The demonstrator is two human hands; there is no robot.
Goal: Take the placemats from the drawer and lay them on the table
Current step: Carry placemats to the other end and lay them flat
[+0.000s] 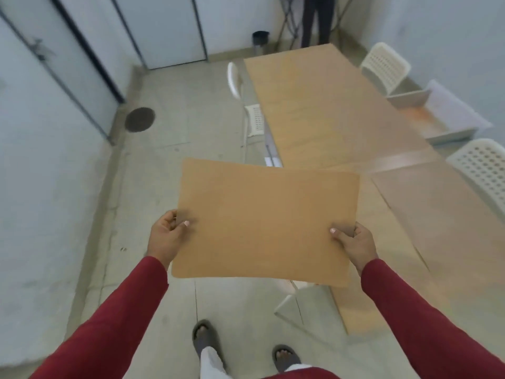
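I hold a tan rectangular placemat (pixel 266 222) flat in front of me, above the floor and just left of the table. My left hand (pixel 168 235) grips its left edge, thumb on top. My right hand (pixel 352 242) grips its right edge the same way. The long wooden table (pixel 328 110) runs from near right to far centre, its top the same tan colour. An open drawer (pixel 437 116) in pale wood juts out at the far right beside the table; whether anything lies in it is blurred.
White perforated chairs stand around the table: one on its left side (pixel 246 105), one far right (pixel 385 67), one at the right edge (pixel 483 170). A person's legs (pixel 317 20) and a dark bin (pixel 261 41) are at the back. A round floor drain (pixel 140 119) lies left.
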